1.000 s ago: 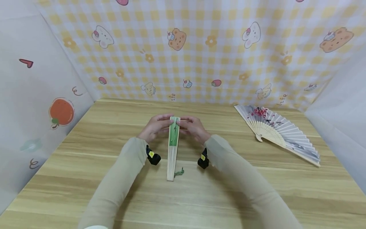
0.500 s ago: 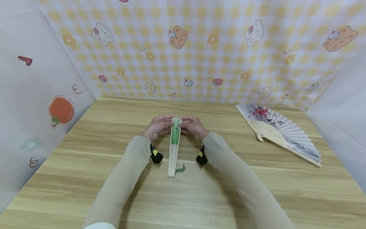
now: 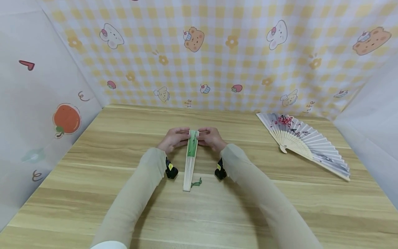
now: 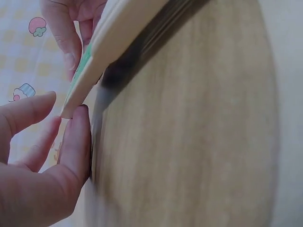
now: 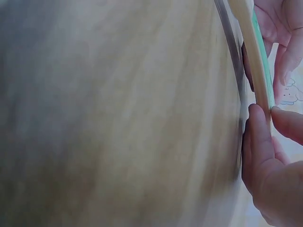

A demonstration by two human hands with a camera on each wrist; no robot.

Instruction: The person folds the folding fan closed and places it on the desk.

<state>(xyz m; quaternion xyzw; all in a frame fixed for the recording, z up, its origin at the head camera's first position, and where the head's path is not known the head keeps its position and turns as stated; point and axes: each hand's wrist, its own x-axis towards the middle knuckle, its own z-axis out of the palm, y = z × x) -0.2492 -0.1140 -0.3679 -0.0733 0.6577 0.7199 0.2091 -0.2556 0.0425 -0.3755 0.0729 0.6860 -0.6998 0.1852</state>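
Observation:
A folded green hand fan [image 3: 192,147] with pale ribs lies lengthwise on the table, its green tassel [image 3: 196,182] beside the near end. At its far end, my left hand [image 3: 174,137] touches the left edge with fingertips. The left wrist view shows the left thumb [image 4: 33,111] held apart from the fan and a finger [image 4: 75,142] against its edge. On the opposite side my right hand [image 3: 212,139] pinches the fan's far corner, thumb [image 5: 288,124] above and fingers [image 5: 260,130] below. The fan's underside is hidden.
A spread folding fan [image 3: 306,141] with grey leaf and pink blossoms lies at the table's right. Behind the wooden table [image 3: 124,193] hangs a yellow checked cloth [image 3: 214,62]. White cloth [image 3: 40,114] walls in the left side.
The head view has shifted slightly. The green fan appears a little more to the right, its near end higher in the picture. The left thumb has drawn off the fan's top.

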